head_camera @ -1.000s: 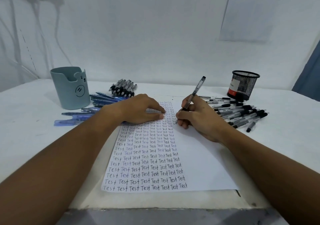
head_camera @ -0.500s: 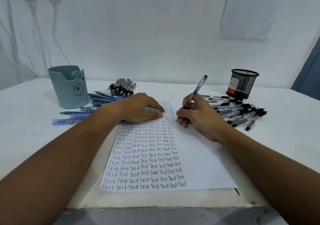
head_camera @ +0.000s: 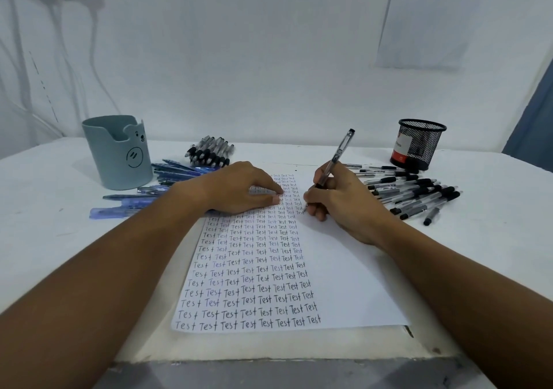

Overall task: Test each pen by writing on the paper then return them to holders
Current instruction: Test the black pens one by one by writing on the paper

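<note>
Pen gripped in the right hand, tip at the paper beside columns of "Test"; left hand lies flat, fingers straight, pinning the sheet. Ink may smear under that palm, though wetness cannot be judged. Loose pens crowd the mesh holder.

The left hand hides part of the upper rows on the paper. The wall sheet is cut off at the top, its print too small to read.
</note>
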